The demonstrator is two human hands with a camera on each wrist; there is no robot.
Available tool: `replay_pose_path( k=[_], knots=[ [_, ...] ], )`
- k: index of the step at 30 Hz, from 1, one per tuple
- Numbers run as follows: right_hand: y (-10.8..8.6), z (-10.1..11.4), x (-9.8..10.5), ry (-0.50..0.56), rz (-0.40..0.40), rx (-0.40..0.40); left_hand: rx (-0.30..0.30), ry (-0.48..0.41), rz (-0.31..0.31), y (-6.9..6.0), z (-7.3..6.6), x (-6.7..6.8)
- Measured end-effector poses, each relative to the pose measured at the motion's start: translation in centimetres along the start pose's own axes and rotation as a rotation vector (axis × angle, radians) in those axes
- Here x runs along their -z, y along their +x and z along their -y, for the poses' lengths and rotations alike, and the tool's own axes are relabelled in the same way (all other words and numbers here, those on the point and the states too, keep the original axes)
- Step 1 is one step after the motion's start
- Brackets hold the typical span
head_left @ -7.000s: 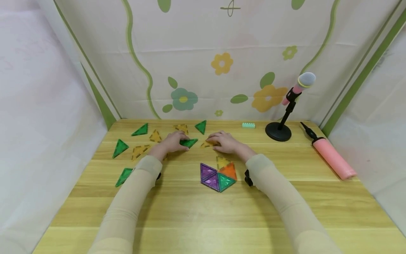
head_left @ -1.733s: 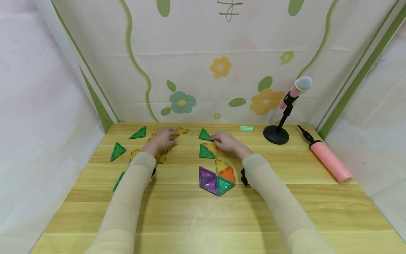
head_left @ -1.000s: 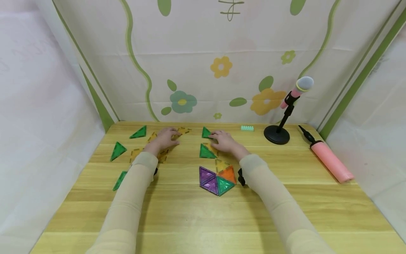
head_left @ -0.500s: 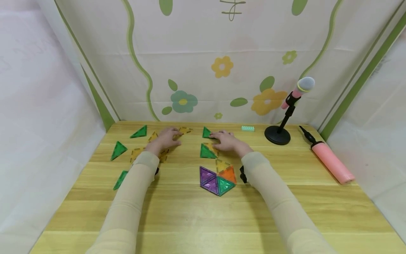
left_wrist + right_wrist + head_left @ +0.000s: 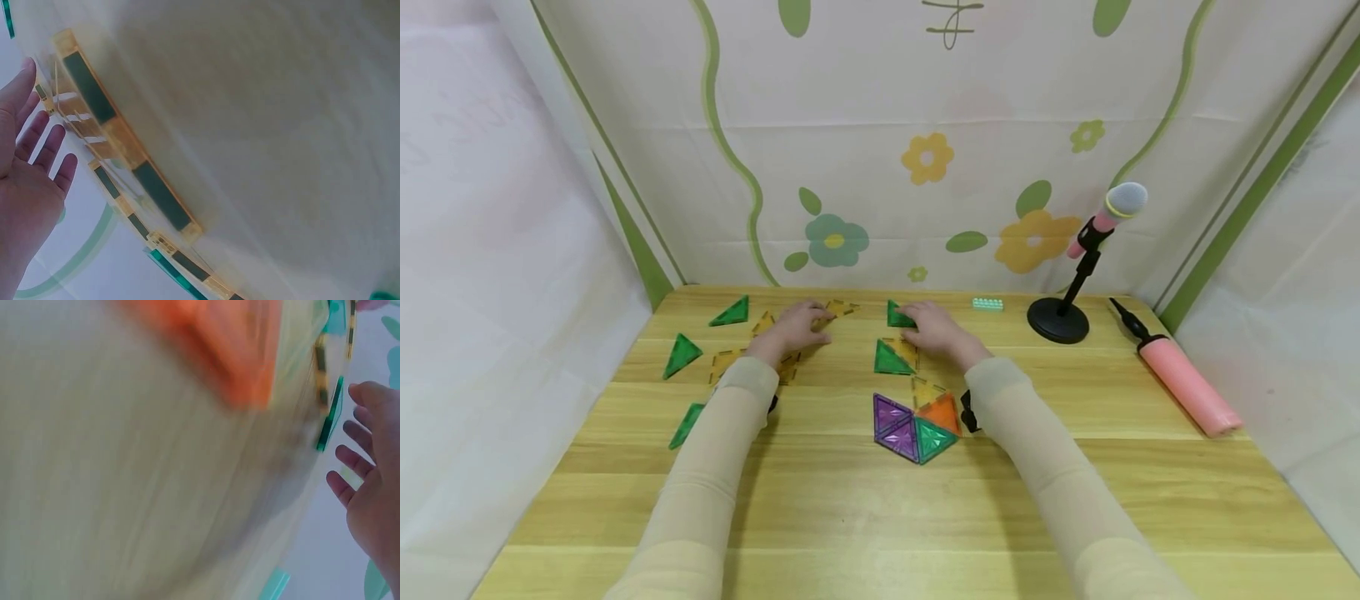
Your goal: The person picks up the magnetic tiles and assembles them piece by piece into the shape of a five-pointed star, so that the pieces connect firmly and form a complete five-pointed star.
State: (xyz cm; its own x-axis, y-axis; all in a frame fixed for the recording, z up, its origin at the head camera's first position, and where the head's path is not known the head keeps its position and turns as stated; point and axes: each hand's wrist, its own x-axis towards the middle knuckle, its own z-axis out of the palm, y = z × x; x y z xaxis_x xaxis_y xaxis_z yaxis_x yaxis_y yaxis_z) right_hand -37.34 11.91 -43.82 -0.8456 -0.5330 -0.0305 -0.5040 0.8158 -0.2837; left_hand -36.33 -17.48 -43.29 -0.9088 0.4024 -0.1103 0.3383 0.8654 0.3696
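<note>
In the head view, my right hand is at the back of the table, fingertips at a green triangle magnetic tile that they partly cover. The right wrist view has these fingers loosely spread, the thumb closest to that tile. Just in front, another green triangle tile lies against a yellow one. My left hand hovers or rests among yellow triangle tiles; one yellow tile is just beyond its fingertips. Its fingers look relaxed in the left wrist view, gripping nothing.
A cluster of purple, teal, orange and yellow tiles lies mid-table. More green tiles are scattered left. At the back right stand a mint brick, a microphone on a stand and a pink pump.
Earlier, my left hand held a green tile; now it lies with a yellow tile in front of my right hand. The far green tile has slid slightly right at my right fingertips.
</note>
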Motion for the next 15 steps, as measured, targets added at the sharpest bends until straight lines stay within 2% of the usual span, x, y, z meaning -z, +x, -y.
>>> replay_pose_path(
  k=[4, 7, 15],
  knots=[
    [0.6, 1.1, -0.5, -0.009, 0.032, 0.007, 0.001, -0.006, 0.003, 0.0, -0.1, -0.1],
    [0.9, 1.5, -0.7, -0.031, 0.073, -0.021, 0.003, -0.006, 0.004, 0.0, 0.0, -0.2],
    [0.8, 1.5, -1.0, -0.045, 0.071, -0.021, 0.004, -0.005, -0.002, 0.1, 0.1, -0.1]
  ],
)
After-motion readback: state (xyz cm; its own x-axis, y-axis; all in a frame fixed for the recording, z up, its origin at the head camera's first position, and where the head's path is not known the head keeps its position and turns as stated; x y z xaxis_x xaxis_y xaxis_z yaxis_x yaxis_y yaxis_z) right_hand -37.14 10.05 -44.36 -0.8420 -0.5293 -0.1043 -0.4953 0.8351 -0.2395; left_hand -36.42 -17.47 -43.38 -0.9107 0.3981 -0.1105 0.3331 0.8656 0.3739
